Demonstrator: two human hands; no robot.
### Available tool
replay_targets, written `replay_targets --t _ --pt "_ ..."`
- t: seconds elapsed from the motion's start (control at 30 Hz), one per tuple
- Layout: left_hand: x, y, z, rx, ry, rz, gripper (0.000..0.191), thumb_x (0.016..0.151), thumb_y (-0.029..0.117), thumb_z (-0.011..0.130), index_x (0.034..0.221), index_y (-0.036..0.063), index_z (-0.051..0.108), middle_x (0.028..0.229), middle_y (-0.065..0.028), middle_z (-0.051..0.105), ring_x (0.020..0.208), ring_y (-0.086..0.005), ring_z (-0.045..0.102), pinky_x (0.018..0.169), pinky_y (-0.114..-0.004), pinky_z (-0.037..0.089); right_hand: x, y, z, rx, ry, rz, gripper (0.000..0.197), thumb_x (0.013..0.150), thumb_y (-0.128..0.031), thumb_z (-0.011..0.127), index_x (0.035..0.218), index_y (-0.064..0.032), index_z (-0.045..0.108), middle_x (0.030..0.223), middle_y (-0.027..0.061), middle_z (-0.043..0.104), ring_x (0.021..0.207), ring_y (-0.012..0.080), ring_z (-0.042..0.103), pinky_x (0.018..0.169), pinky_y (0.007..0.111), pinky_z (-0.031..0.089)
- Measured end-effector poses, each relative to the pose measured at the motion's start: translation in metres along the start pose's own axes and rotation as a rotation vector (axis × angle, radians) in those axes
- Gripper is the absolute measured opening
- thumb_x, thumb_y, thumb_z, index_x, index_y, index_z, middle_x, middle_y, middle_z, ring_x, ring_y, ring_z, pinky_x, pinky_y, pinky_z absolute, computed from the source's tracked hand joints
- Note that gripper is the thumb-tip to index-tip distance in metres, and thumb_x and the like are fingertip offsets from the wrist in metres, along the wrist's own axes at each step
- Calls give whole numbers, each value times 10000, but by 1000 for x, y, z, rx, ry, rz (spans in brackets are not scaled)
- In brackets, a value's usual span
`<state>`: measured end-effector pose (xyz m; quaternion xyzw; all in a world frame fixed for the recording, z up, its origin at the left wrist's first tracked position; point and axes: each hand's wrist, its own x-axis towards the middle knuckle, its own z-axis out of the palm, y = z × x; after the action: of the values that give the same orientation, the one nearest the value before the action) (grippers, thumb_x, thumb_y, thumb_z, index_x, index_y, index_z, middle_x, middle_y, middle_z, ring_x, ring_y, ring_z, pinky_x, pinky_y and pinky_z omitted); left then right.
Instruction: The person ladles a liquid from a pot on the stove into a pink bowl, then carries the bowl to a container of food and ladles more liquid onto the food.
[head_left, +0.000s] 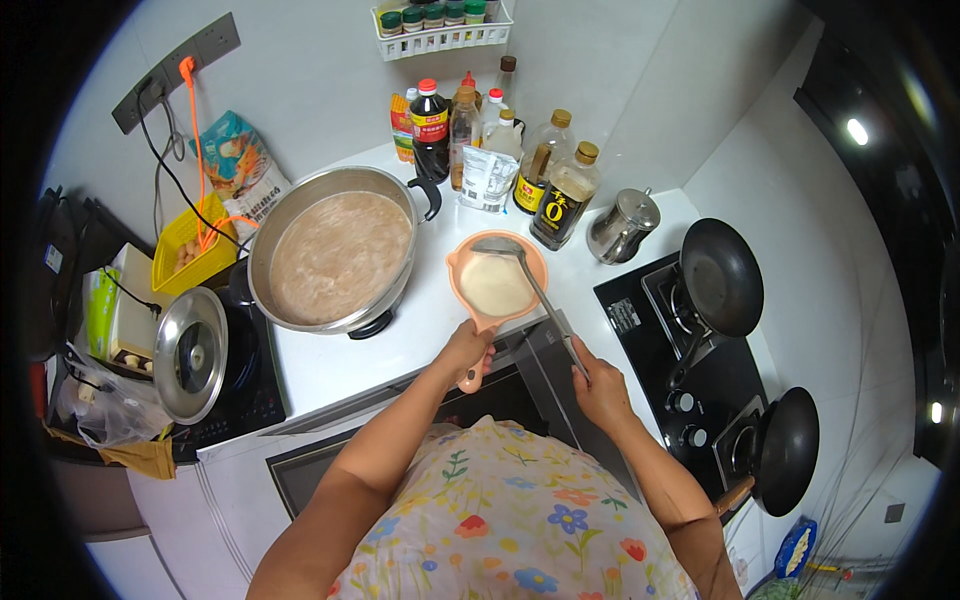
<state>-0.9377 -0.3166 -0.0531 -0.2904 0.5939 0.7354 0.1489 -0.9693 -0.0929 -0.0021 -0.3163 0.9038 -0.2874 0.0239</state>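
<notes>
My left hand (469, 352) grips the handle of an orange plastic dipper (455, 283) at the counter's front edge. A pale, creamy liquid (495, 285) covers the dipper's bottom. In my right hand (601, 382) is the long handle of a metal ladle or skimmer (541, 294). Its head rests at the far side of the dipper, over or in the liquid; the exact contact is unclear. To the left stands a large two-handled steel pot (411, 259) holding cloudy brownish liquid (341, 255).
Sauce bottles (430, 142), a white pouch (487, 180) and a steel pitcher (624, 226) line the back. Two dark pans (721, 277) sit on the gas hob (637, 315) at right. At left are an induction cooker (255, 382), a glass-and-steel lid (214, 360) and a yellow basket (196, 274).
</notes>
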Motion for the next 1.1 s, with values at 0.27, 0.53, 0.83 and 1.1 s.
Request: replay_targets --t 0.27,0.53,0.83,1.1 --pt "-5 8 2 30 18 -5 186 853 197 440 892 16 420 675 -55 460 517 -142 457 430 -270 428 1 7 -1 -42 -84 -54 479 742 -52 520 1207 -111 417 628 183 529 566 327 531 550 383 432" --pt "-2 7 -3 54 30 -22 206 855 225 450 886 22 435 679 -57 467 509 -144 455 431 -274 425 -11 7 -23 3 -179 -71 475 756 -60 528 1213 -124 416 686 184 558 581 291 549 559 333 439" --pt "1 3 -5 28 16 -20 212 853 229 457 890 22 428 675 -60 468 508 -145 457 432 -274 425 -3 -12 -8 260 -191 255 466 767 -77 510 1218 -124 403 865 231 565 647 308 570 606 300 443" --pt "-1 6 -4 33 18 -16 202 856 212 447 889 13 429 668 -59 470 504 -141 454 432 -268 426 -16 6 -30 165 -253 69 467 758 -73 518 1208 -160 422 776 212 569 616 310 554 587 339 444"
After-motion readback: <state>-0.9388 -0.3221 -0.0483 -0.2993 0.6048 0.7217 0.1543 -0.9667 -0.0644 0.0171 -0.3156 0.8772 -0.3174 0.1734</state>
